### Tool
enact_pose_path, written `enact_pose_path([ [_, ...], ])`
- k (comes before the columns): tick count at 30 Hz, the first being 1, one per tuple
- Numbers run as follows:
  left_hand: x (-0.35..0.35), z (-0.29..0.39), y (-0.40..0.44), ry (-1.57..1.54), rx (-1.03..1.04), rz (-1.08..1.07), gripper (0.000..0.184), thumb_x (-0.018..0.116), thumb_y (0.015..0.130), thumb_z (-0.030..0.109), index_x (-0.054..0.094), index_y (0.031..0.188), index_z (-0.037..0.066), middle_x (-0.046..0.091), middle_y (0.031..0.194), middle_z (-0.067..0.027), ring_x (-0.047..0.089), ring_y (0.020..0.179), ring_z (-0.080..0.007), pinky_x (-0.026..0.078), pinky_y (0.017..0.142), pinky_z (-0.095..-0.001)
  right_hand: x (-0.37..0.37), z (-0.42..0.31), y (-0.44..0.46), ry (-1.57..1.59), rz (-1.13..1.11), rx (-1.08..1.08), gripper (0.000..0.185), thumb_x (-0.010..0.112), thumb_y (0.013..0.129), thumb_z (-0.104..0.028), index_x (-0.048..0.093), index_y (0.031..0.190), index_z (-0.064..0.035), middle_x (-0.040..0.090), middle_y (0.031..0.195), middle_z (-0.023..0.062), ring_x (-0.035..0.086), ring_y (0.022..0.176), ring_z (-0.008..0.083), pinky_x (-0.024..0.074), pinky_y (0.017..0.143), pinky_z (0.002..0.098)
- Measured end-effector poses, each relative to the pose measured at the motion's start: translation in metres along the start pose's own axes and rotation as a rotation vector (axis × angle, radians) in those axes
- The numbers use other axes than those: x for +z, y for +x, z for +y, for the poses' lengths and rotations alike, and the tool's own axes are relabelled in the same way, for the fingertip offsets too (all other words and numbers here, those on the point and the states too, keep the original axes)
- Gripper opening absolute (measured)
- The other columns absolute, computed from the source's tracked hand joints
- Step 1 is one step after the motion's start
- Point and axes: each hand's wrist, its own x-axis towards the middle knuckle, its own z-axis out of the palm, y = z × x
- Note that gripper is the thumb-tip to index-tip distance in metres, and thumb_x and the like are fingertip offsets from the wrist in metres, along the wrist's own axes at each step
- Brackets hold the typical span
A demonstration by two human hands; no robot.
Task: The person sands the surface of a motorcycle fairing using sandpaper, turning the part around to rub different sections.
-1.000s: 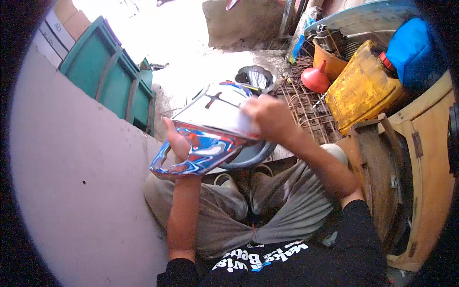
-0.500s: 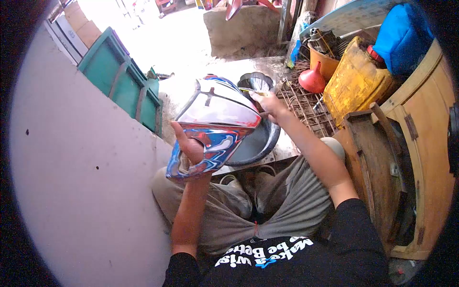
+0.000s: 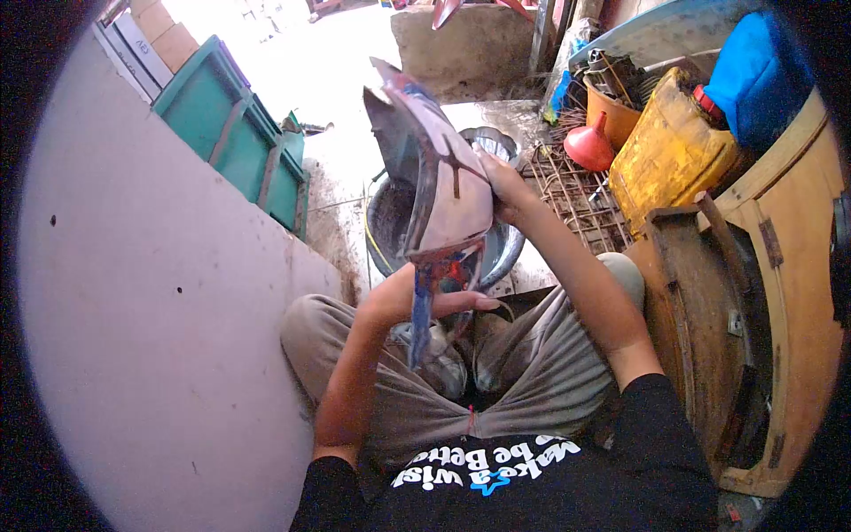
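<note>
A curved white plastic panel with red, blue and black graphics [image 3: 452,191] is held tilted over a dark round basin [image 3: 503,253]. My left hand [image 3: 417,297] grips its narrow lower end, with the thumb stretched out to the right. At the panel's right edge, my right hand [image 3: 505,188] is closed, its fingertips partly hidden behind the panel. Whether something else is in that hand does not show. Behind the panel, a smaller black bowl [image 3: 493,142] stands beyond the basin.
Green metal frame [image 3: 239,133] and white wall [image 3: 160,293] on the left. At the right are a red funnel [image 3: 589,144], yellow jerrycan [image 3: 674,146], blue container [image 3: 762,80], rusty wire mesh [image 3: 576,199] and wooden frame [image 3: 789,293].
The panel has turned from lying broadside to nearly edge-on and upright, uncovering more of the basin's left side. My left hand has moved right and rotated; my right hand now touches the panel's edge.
</note>
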Motion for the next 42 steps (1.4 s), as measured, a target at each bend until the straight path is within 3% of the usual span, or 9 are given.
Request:
enact_pose_path([
  [4,-0.013,-0.017,-0.003,-0.635,-0.028,-0.14,0.082,0.078,0.093,0.027,0.034,0.159,0.005,0.055,0.148,-0.0151,0.05,0.136,-0.0224,0.046,0.107,-0.037,-0.016,0.018,0.018,-0.079,-0.004,-0.017,0.037,0.049,0.11,-0.035,0.062,0.13,-0.0061,0.073,0.115,0.0093,0.071,0.097,0.019,0.0584,0.087,0.0372],
  [9,-0.014,-0.041,0.009,-1.654,0.277,-0.198,0.08,0.048,0.102,0.063,0.038,0.154,0.003,0.049,0.153,-0.0139,0.053,0.135,-0.0335,0.04,0.115,-0.0529,0.006,0.013,-0.003,-0.153,0.006,-0.025,0.037,0.056,0.108,-0.034,0.067,0.122,-0.0018,0.073,0.11,0.0078,0.068,0.092,0.0166,0.0553,0.083,0.0332],
  [15,0.006,-0.001,0.013,-0.9,-0.403,0.521,0.057,0.066,0.1,0.038,0.051,0.142,0.003,0.064,0.128,-0.0148,0.064,0.117,-0.0228,0.053,0.095,-0.0371,-0.009,0.046,0.015,-0.252,0.065,0.038,0.038,0.057,0.107,-0.036,0.069,0.117,-0.001,0.073,0.103,0.0082,0.067,0.089,0.0166,0.0546,0.08,0.0332],
  [22,-0.007,-0.05,0.023,-1.319,-0.371,0.535,0.039,0.065,0.098,0.027,0.06,0.129,0.003,0.072,0.114,-0.0135,0.073,0.095,-0.0269,0.06,0.086,-0.0397,-0.053,0.069,0.057,-0.302,0.006,0.256,0.033,0.056,0.108,-0.035,0.07,0.118,-0.007,0.075,0.102,0.0073,0.071,0.088,0.017,0.0587,0.082,0.0368],
  [23,-0.011,-0.044,0.023,-1.308,-0.367,0.562,0.037,0.064,0.098,0.022,0.06,0.128,0.001,0.072,0.113,-0.0141,0.074,0.094,-0.0279,0.061,0.087,-0.0408,-0.07,0.089,0.074,-0.489,0.056,0.138,0.033,0.055,0.108,-0.04,0.072,0.104,-0.0119,0.071,0.092,0.0036,0.064,0.07,0.0162,0.0519,0.055,0.0358],
  [24,-0.014,-0.048,0.023,-1.352,-0.35,0.573,0.036,0.063,0.098,0.021,0.06,0.128,0.001,0.072,0.113,-0.0145,0.073,0.094,-0.028,0.061,0.087,-0.0409,-0.128,0.126,0.128,-0.917,-0.132,-0.221,0.029,0.059,0.105,-0.036,0.073,0.109,-0.01,0.072,0.096,0.0039,0.064,0.074,0.0147,0.0547,0.063,0.0346],
  [26,-0.019,-0.058,0.023,-1.436,-0.314,0.596,0.035,0.063,0.098,0.019,0.059,0.128,0.0,0.072,0.113,-0.0153,0.073,0.096,-0.0282,0.061,0.086,-0.0411,-0.137,0.157,0.124,-0.428,-0.363,-0.186,0.028,0.065,0.1,-0.029,0.074,0.113,-0.0059,0.074,0.102,0.0052,0.066,0.083,0.0137,0.0562,0.076,0.0326],
  [27,-0.022,-0.062,0.023,-1.476,-0.286,0.603,0.034,0.061,0.099,0.02,0.06,0.125,-0.001,0.072,0.114,-0.0165,0.073,0.095,-0.0267,0.06,0.087,-0.0406,-0.112,0.148,0.081,-0.605,-0.114,-0.228,0.03,0.067,0.097,-0.023,0.075,0.117,-0.0018,0.076,0.107,0.0072,0.067,0.093,0.0135,0.055,0.087,0.0314],
  [42,-0.036,-0.046,0.014,-1.641,-0.08,0.583,0.046,0.059,0.103,0.029,0.054,0.137,-0.002,0.069,0.124,-0.021,0.071,0.107,-0.0332,0.056,0.098,-0.0466,-0.105,0.113,0.092,-1.26,-0.214,0.167,0.032,0.067,0.098,-0.023,0.073,0.12,0.0001,0.076,0.11,0.008,0.068,0.096,0.0141,0.055,0.087,0.0315],
])
